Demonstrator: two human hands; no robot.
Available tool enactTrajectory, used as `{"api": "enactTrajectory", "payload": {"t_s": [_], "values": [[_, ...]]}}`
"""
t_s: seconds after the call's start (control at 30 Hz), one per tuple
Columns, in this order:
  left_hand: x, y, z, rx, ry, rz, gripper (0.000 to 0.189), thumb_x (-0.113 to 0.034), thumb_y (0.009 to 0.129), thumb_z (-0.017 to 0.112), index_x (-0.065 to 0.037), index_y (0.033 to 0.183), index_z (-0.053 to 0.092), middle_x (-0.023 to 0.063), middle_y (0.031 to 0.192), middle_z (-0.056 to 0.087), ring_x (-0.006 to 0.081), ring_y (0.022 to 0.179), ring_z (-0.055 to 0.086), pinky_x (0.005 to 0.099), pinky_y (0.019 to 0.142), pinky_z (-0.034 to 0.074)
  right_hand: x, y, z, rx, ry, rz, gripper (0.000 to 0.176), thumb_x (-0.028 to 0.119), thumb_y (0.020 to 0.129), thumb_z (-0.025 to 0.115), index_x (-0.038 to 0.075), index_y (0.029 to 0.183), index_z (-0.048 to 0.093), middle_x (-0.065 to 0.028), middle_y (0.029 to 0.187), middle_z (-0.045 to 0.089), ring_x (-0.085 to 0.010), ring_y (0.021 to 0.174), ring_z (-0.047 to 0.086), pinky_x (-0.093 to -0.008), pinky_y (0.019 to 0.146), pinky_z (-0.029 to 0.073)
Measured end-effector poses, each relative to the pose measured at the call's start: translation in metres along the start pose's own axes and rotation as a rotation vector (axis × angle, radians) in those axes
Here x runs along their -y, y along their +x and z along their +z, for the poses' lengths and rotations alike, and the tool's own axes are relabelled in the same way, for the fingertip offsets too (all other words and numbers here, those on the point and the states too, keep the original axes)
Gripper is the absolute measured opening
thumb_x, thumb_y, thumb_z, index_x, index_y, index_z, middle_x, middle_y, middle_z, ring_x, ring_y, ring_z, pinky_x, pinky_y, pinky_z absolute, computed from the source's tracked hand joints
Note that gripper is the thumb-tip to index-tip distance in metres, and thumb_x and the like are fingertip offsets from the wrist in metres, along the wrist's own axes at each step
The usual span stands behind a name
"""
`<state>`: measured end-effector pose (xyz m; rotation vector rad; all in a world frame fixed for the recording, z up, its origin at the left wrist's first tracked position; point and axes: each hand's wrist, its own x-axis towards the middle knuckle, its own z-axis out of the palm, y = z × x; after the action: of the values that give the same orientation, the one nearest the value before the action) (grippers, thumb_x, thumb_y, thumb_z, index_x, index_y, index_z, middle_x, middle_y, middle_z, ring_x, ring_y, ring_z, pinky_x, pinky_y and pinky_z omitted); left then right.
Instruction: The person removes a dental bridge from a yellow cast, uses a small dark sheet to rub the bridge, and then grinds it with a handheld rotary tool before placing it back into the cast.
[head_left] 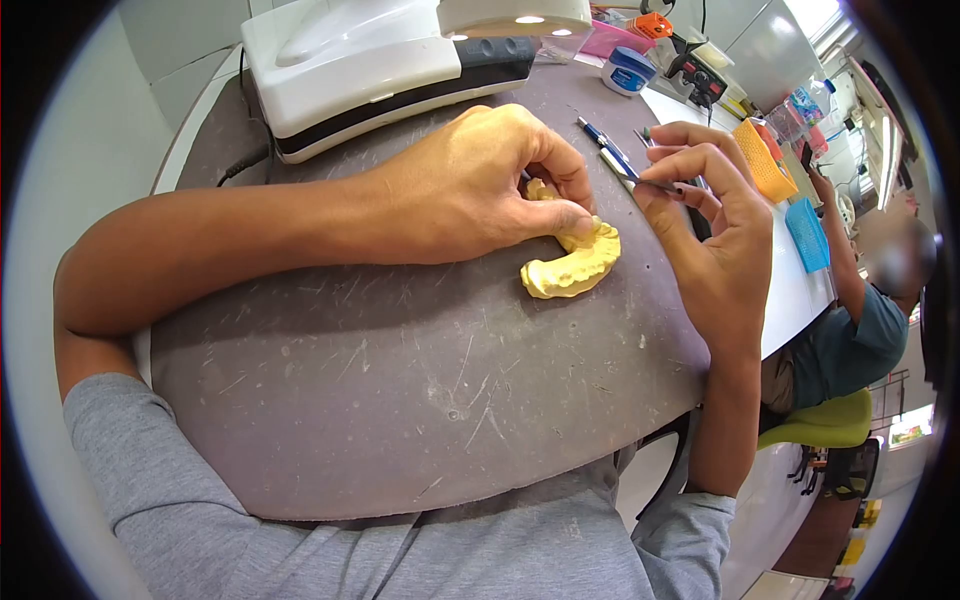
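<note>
A yellow dental cast (575,272), curved like a horseshoe with tooth shapes along it, rests on or just over the grey scratched work surface (400,400). My left hand (505,175) grips it between thumb and fingers, which cover its upper part. To the right, my right hand (715,235) is raised, its thumb and fingers pinching a thin dark tool (660,185). The tool is apart from the cast, and its exact kind is hard to make out. Two slim pen-like instruments (607,148) lie between the hands, partly behind the right fingers.
A large white machine (365,75) with a black band stands behind my left hand. Farther back are a blue-lidded jar (628,72), an orange basket (765,165) and a blue basket (807,235). At right, another person (850,340) sits on a green chair (825,422).
</note>
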<state>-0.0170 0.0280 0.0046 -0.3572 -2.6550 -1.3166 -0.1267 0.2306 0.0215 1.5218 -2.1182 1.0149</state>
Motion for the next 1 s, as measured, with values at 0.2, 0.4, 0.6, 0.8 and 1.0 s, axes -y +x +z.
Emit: {"api": "enactTrajectory", "payload": {"t_s": [0.2,0.4,0.6,0.8,1.0], "values": [[-0.017,-0.024,-0.006,-0.009,0.034,-0.002,0.023,-0.020,0.092,0.074,0.002,0.100,0.073,0.0059,0.092,0.073,0.0112,0.087,0.065,0.0262,0.082,0.052,0.029,-0.006,-0.005,0.041,0.325,0.221,0.010,0.002,0.090,0.070,0.001,0.100,0.069,-0.0052,0.092,0.072,-0.0101,0.083,0.068,-0.0248,0.077,0.054],[-0.018,-0.021,-0.005,-0.007,0.071,-0.011,0.019,-0.017,0.092,0.074,0.001,0.099,0.073,0.0060,0.092,0.073,0.0114,0.088,0.066,0.0265,0.084,0.052,0.027,-0.005,-0.003,0.027,0.286,0.200,0.009,0.002,0.090,0.070,-0.001,0.098,0.069,-0.0049,0.087,0.072,-0.0097,0.080,0.068,-0.0247,0.076,0.055],[-0.009,-0.017,-0.004,-0.005,0.012,0.033,0.022,-0.020,0.092,0.074,0.000,0.101,0.074,0.0054,0.093,0.072,0.0114,0.086,0.064,0.0253,0.081,0.051,0.022,-0.005,-0.002,-0.010,0.220,0.112,0.010,0.002,0.090,0.070,-0.003,0.099,0.071,-0.0044,0.088,0.072,-0.0100,0.080,0.068,-0.0257,0.077,0.055],[-0.008,-0.015,0.000,-0.017,-0.023,-0.003,0.024,-0.023,0.094,0.072,0.000,0.101,0.073,0.0032,0.091,0.071,0.0082,0.086,0.063,0.0247,0.080,0.050,0.024,-0.005,-0.003,0.054,0.373,0.263,0.010,0.002,0.091,0.069,-0.002,0.100,0.071,-0.0041,0.089,0.071,-0.0094,0.079,0.067,-0.0239,0.078,0.054],[-0.002,-0.012,-0.001,-0.013,-0.056,0.000,0.025,-0.024,0.094,0.073,-0.001,0.102,0.072,0.0030,0.090,0.070,0.0078,0.086,0.062,0.0247,0.080,0.050,0.019,-0.005,-0.002,0.061,0.379,0.266,0.009,0.002,0.091,0.069,-0.002,0.100,0.069,-0.0044,0.089,0.071,-0.0089,0.080,0.068,-0.0232,0.077,0.054]]}}
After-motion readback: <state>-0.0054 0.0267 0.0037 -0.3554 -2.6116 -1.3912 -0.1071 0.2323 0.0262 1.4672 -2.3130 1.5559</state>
